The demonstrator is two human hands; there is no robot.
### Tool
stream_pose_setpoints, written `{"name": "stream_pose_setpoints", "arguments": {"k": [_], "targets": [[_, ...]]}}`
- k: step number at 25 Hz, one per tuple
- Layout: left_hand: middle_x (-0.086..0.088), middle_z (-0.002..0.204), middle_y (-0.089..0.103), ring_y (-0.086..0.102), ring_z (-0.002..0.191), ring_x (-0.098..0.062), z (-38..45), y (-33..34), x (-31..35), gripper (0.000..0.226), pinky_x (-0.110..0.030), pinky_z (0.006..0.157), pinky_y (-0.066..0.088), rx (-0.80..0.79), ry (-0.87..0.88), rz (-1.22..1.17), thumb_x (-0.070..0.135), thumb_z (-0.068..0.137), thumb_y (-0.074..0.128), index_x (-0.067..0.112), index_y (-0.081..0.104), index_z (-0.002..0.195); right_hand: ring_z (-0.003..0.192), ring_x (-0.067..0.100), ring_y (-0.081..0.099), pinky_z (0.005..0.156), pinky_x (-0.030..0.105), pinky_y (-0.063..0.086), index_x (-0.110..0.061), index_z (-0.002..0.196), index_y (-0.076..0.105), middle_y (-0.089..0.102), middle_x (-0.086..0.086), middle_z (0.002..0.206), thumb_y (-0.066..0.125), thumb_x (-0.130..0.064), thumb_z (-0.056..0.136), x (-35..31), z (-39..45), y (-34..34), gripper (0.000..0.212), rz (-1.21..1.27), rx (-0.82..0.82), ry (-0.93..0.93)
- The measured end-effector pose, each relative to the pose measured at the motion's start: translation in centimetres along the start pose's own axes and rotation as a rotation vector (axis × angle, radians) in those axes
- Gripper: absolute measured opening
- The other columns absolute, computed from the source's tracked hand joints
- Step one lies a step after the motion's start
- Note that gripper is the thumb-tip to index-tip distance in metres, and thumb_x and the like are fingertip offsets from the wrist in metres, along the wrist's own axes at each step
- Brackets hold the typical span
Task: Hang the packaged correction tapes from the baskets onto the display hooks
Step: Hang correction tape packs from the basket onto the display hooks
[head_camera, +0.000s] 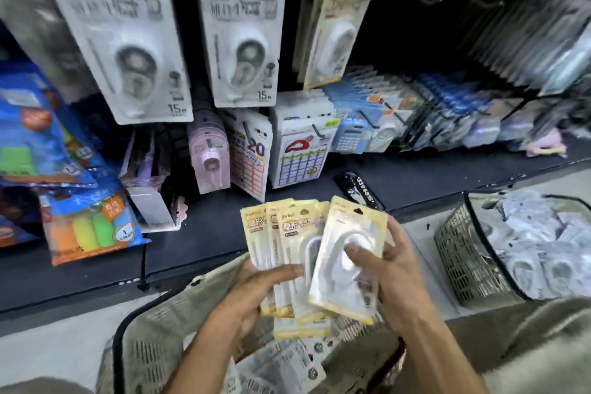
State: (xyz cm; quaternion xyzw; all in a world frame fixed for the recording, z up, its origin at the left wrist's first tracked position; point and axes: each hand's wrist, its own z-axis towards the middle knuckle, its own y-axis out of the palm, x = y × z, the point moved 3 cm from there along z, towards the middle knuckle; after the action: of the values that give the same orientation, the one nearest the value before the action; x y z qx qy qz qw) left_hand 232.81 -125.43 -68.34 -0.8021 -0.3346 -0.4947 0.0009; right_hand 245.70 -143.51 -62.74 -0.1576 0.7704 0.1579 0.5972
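Your left hand grips a fan of yellow packs | your right hand pinches the front pack | above the basket

Head view, downward, near hands

- The tape packs in the hands are pale yellow with white.
- The hanging packs are grey-white with black print.
- The basket is grey-beige mesh with a black rim.
- The shelf is black.
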Motion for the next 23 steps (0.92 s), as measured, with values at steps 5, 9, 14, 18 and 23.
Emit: {"name": "stream_pose_setpoints", "arguments": {"k": [5,9,14,18,23], "targets": [[-0.009,0.103,0.080,0.078,0.093,-0.028,-2.7,-0.3,11.2,0.062,-0.038,0.070,0.063,-0.008,0.315,-0.048,0.023,0.041,0.097,0.019,0.080,0.101,0.098,0.031,0.076,0.078,0.048,0.063,-0.029,0.113,0.073,0.077,0.007,0.112,0.087,-0.060,0.063,-14.3,2.9,1.6,0.061,0.030,-0.021,-0.381],[-0.011,0.104,0.080,0.079,0.082,-0.025,-5.5,-1.0,19.2,0.068,-0.029,0.057,0.061,-0.031,0.508,0.018,0.012,0.043,0.097,0.014,0.076,0.107,0.093,0.030,0.076,0.082,0.051,0.060,-0.024,0.101,0.077,0.079,0.006,0.104,0.080,-0.047,0.075,-22.6,8.1,4.4,0.035,-0.068,-0.051,-0.399],[-0.013,0.110,0.078,0.077,0.097,-0.033,-6.5,-0.7,23.0,0.054,-0.039,0.068,0.064,-0.089,0.544,-0.022,0.014,0.048,0.092,0.025,0.081,0.100,0.064,0.015,0.065,0.056,0.031,0.050,-0.020,0.077,0.072,0.072,0.006,0.081,0.079,-0.052,0.079,-24.0,11.7,5.5,0.033,-0.318,0.121,-0.350],[-0.013,0.110,0.078,0.076,0.097,-0.031,-6.4,0.9,23.1,0.058,-0.036,0.067,0.063,-0.119,0.575,-0.070,0.021,0.043,0.091,0.024,0.081,0.100,0.105,0.024,0.059,0.086,0.042,0.050,-0.021,0.116,0.055,0.063,0.000,0.113,0.057,-0.061,0.092,-24.0,9.2,6.2,0.046,-0.686,0.429,-0.573],[-0.017,0.114,0.076,0.075,0.103,-0.035,-6.0,2.5,23.2,0.073,-0.041,0.075,0.064,-0.185,0.544,-0.074,0.020,0.040,0.100,0.017,0.077,0.109,0.093,0.014,0.075,0.071,0.022,0.058,-0.035,0.101,0.072,0.078,-0.003,0.103,0.083,-0.070,0.062,-19.5,2.2,11.5,0.054,-0.184,-0.431,-0.434]]}}
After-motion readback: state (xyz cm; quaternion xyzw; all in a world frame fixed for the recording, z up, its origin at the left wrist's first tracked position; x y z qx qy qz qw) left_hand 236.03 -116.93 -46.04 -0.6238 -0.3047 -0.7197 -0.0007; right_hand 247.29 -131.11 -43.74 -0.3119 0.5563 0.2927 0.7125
